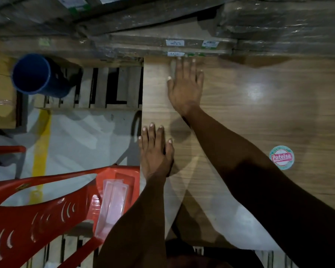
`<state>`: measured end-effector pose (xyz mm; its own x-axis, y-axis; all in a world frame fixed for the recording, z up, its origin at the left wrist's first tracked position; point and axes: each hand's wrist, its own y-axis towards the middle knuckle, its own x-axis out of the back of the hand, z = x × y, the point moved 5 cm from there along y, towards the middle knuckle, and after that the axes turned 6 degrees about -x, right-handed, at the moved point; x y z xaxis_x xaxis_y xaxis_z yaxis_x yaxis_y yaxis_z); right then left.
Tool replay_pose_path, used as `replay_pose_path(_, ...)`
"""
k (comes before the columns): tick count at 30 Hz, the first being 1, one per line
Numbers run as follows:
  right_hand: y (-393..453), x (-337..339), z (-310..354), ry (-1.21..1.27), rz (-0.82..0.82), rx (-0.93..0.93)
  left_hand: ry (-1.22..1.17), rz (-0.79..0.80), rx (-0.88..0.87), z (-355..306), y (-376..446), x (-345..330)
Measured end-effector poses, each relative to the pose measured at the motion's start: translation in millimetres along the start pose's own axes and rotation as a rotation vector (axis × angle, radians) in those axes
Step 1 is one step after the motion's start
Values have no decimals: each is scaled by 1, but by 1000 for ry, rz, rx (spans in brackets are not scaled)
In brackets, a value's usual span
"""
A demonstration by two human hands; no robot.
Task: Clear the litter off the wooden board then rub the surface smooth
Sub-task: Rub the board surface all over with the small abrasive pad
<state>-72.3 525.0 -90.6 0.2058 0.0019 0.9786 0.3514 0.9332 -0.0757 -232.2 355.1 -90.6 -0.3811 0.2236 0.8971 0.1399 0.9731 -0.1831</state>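
A large wooden board point(259, 117) with a glossy grain fills the right of the view. My right hand point(186, 88) lies flat on it near its far left corner, fingers straight and spread. Closer to me, my left hand point(155, 151) rests flat at the board's left edge, fingers straight, with the outer fingers over the edge. Neither hand holds anything. A round green and red sticker point(281, 157) is stuck on the board to the right of my right forearm. I see no loose litter on the visible surface.
A red plastic chair point(37, 219) stands at the lower left with a clear plastic package point(112, 206) on its seat. A blue bucket point(37, 76) sits on a wooden pallet point(108, 88) at the upper left. Wrapped stacked boards point(182, 43) line the far side.
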Motion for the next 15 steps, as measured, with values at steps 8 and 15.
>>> replay_pose_path(8, -7, -1, 7, 15, 24, 20, 63, 39, 3, 3, 1, -2)
replay_pose_path(15, -4, 8, -41, 25, -33, -128, 94, 30, 17, 2, -1, -7)
